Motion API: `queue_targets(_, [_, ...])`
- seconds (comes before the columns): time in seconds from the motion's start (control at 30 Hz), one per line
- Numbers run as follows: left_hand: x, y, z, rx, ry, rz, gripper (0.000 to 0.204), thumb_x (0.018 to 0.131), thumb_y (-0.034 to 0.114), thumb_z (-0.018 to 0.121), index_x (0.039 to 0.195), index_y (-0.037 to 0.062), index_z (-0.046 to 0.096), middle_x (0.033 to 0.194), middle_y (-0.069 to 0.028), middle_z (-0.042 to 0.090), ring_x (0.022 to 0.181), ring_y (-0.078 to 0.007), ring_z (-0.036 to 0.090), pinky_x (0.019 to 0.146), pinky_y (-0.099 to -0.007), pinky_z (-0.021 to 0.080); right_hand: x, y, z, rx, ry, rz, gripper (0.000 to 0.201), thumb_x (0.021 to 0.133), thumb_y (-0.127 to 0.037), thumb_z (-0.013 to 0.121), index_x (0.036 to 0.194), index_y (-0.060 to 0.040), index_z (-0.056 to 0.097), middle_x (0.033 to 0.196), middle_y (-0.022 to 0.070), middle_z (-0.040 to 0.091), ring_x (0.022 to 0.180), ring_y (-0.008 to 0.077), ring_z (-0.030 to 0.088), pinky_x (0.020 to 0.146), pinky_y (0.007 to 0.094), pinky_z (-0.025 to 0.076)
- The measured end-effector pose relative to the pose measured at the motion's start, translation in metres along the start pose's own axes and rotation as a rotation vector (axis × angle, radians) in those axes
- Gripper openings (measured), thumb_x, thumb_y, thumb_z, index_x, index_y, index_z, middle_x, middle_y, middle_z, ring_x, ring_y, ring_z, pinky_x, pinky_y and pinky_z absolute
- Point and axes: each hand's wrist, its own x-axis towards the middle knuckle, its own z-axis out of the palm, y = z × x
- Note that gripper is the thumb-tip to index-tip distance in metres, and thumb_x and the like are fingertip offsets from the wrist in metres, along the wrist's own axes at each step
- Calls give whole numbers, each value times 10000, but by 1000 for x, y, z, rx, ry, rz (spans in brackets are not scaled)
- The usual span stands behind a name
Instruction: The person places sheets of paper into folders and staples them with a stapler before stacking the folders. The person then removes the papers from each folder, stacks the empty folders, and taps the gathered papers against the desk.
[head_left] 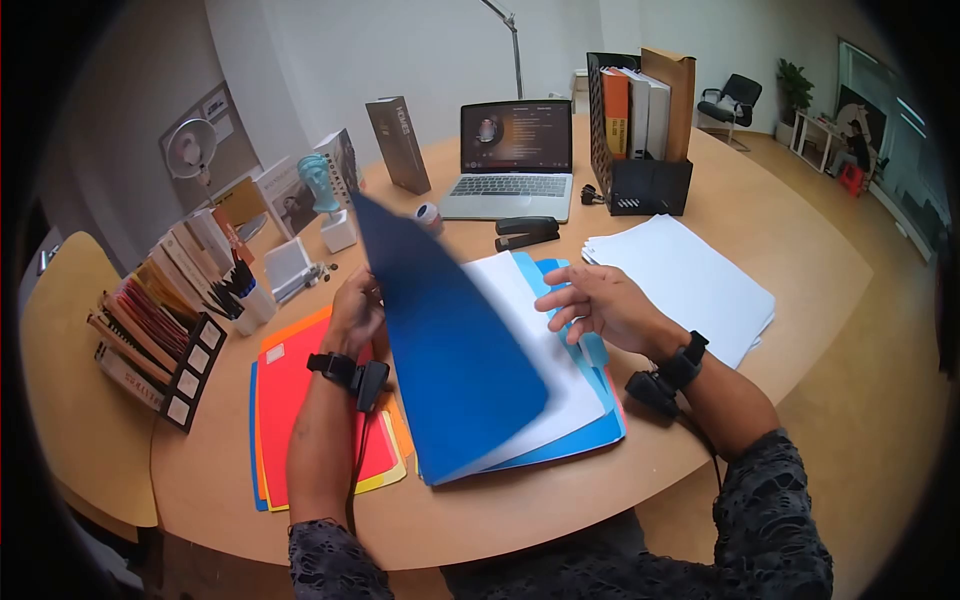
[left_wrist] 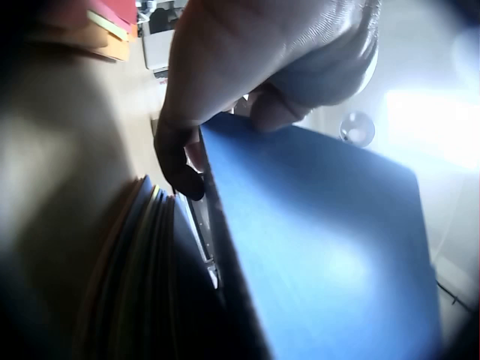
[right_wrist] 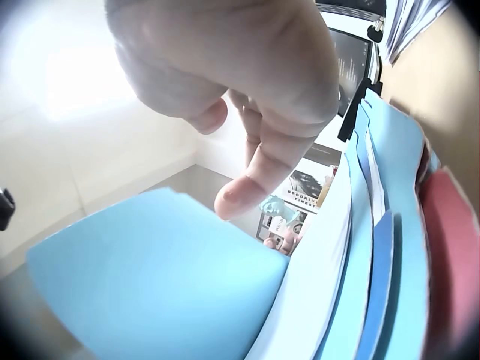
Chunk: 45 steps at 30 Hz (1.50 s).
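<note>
A blue folder cover (head_left: 445, 350) stands raised and tilted above the stack in the head view. My left hand (head_left: 355, 312) pinches its left edge; in the left wrist view, thumb and fingers of that hand (left_wrist: 255, 60) lie around the edge of the blue cover (left_wrist: 322, 240). White paper (head_left: 565, 385) lies beside the cover, on blue folders (head_left: 600, 432). Over the paper's right side, my right hand (head_left: 610, 308) hangs with loosely bent fingers, holding nothing. The right wrist view shows this hand (right_wrist: 247, 67) above the cover (right_wrist: 157, 270), apart from it.
Red and other coloured folders (head_left: 300, 410) lie left of the stack; loose white paper (head_left: 690, 285) lies right. Behind are a stapler (head_left: 526, 232), laptop (head_left: 510, 190) and black file holder (head_left: 648, 188). Books (head_left: 150, 330) and a pen cup (head_left: 255, 302) stand left.
</note>
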Motion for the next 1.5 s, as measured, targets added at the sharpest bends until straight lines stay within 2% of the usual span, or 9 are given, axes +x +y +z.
queue_targets(0.03, [-8,6,18,-52,242,-59,151,960,149,469,1002,49,575,956,-64,598,840,-198,578,773,-284,485,0,-2,1,-48,71,3,484,1044,-344,406,1302,64,431,1067,183,649,856,189,668,689,301,563])
queue_targets(0.07, [-17,-7,21,-195,208,83,171,978,188,470,1016,58,574,973,-71,596,844,-211,576,766,-315,497,-1,-4,2,-95,143,6,472,1042,-327,417,1297,70,441,1061,183,660,842,187,674,683,294,565])
queue_targets(0.3, [-18,-22,20,-297,103,193,159,969,180,496,1030,56,574,985,-78,600,877,-210,583,792,-330,502,-1,-2,-16,-477,272,-2,502,956,-316,578,1257,81,515,1131,160,589,946,185,601,750,308,532])
queue_targets(0.6, [-15,-31,24,-464,-61,368,154,956,168,536,1051,52,574,1005,-88,607,927,-208,594,831,-354,509,-5,-7,-8,-450,370,2,527,943,-330,604,1265,72,491,1081,141,581,924,192,618,735,312,555])
queue_targets(0.7, [-14,-31,26,-521,-117,431,157,952,164,549,1058,51,573,1011,-91,609,943,-207,597,845,-362,512,-6,-10,-6,-136,260,123,453,941,-297,620,1216,45,507,1037,126,593,856,196,641,696,299,575])
queue_targets(0.8, [-13,-31,28,-576,-176,492,161,948,160,562,1065,50,573,1018,-95,612,960,-206,600,858,-369,514,-3,-5,-11,-57,205,169,393,944,-235,623,1170,51,476,981,112,599,766,155,637,608,251,582])
queue_targets(1.13, [-7,-11,12,-699,-322,718,187,934,146,605,1088,46,573,1039,-106,619,1015,-204,612,901,-395,523,2,2,-4,-83,207,184,370,920,-177,647,1155,55,482,921,91,597,687,100,592,535,207,539])
queue_targets(1.23, [-22,-16,4,-662,-307,701,185,934,144,602,1088,46,573,1036,-104,619,1010,-202,611,897,-392,523,2,3,-4,-149,189,216,391,923,-184,636,1187,71,505,932,91,600,706,111,596,510,196,519])
queue_targets(1.5, [-5,-29,9,-558,-298,578,178,936,136,591,1088,45,572,1026,-96,617,992,-195,610,880,-380,522,-3,0,3,-274,173,249,287,882,-171,648,1043,60,595,815,52,585,540,81,526,483,189,497])
